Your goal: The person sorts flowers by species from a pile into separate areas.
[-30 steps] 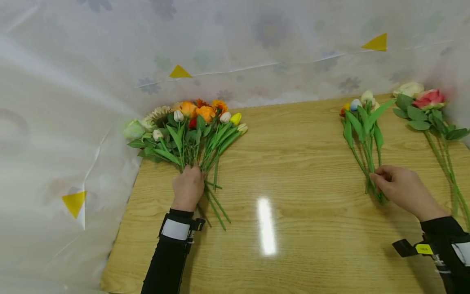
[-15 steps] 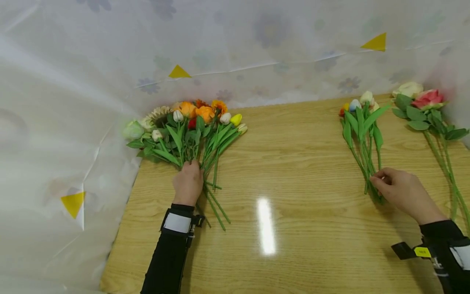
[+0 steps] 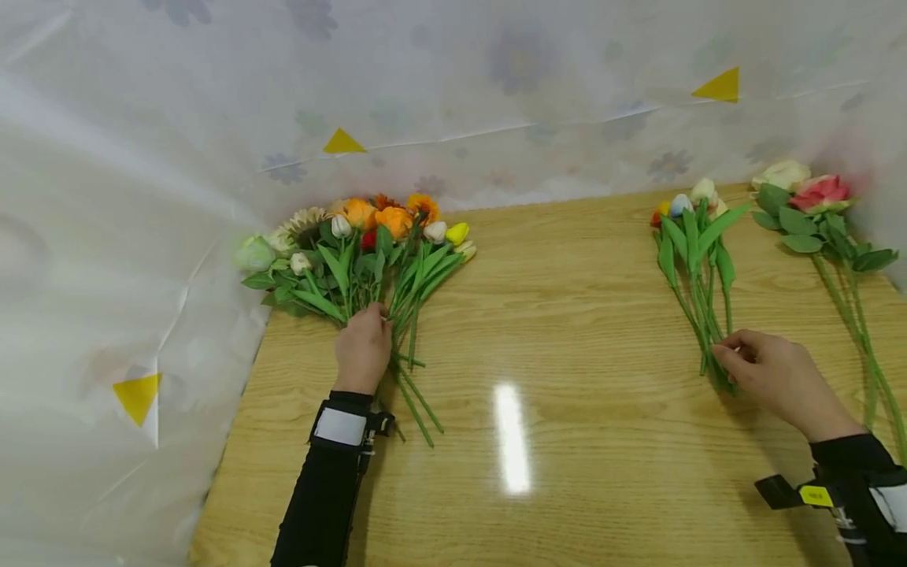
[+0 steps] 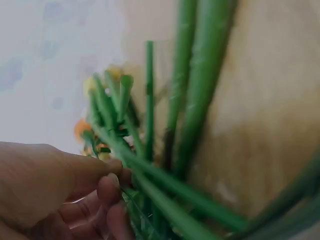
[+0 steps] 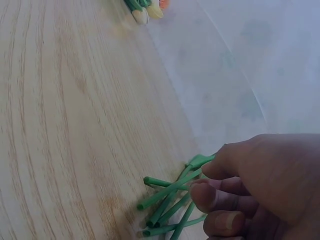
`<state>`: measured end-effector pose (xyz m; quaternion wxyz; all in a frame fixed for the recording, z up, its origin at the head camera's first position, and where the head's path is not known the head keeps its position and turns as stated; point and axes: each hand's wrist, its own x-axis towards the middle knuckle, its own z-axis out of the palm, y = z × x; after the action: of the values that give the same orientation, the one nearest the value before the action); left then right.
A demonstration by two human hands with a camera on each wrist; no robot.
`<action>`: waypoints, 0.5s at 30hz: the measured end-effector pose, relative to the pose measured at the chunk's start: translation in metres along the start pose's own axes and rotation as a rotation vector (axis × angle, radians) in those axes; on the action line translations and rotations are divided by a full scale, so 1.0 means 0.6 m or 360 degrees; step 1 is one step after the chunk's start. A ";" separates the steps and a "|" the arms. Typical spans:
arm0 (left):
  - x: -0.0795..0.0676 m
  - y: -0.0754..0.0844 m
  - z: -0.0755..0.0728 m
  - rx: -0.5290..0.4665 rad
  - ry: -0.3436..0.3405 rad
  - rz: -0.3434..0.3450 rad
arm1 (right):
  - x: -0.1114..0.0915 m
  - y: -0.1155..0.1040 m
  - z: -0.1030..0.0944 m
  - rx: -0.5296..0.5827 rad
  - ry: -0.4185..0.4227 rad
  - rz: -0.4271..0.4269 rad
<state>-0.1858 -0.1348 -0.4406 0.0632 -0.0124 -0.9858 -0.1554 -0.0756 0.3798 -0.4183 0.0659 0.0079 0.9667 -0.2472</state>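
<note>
At the table's left side, my left hand (image 3: 364,346) pinches a thin green stem (image 4: 131,202) among the crossing stems of a mixed bunch of flowers. That bunch has orange blooms (image 3: 394,222), white and yellow tulips (image 3: 457,233), a pale green bloom (image 3: 255,253) and many leaves. To the right, my right hand (image 3: 782,382) pinches a green tulip stem (image 5: 190,175) with thumb and index finger, near the cut ends of a smaller bunch. White, light blue and red-yellow tulips (image 3: 704,191) top this bunch, their heads pointing away from me.
A pink rose (image 3: 822,193) and a cream rose (image 3: 782,175) with long stems lie at the far right. The wooden table (image 3: 567,315) ends at a pale floral sheet (image 3: 524,94) at the back and left. Yellow triangles (image 3: 345,142) mark the sheet.
My left hand has shifted slightly away from me along the stems. My right hand stays at the tulip stems with little movement. The head view has tilted a touch.
</note>
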 end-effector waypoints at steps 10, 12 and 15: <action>-0.004 0.023 -0.054 -0.0738 0.0004 0.0002 | -0.004 -0.028 0.006 0.0054 0.0044 -0.0083; -0.010 0.043 -0.066 -0.0869 -0.0066 0.0026 | -0.003 -0.043 0.006 0.0067 0.0051 -0.0111; -0.018 0.077 -0.077 -0.1102 -0.0223 0.0051 | 0.003 -0.075 0.008 0.0122 0.0077 -0.0185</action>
<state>-0.1676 -0.1051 -0.3840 -0.0102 -0.0592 -0.8763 -0.4780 -0.0791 0.3379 -0.4015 0.0278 -0.0397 0.9566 -0.2872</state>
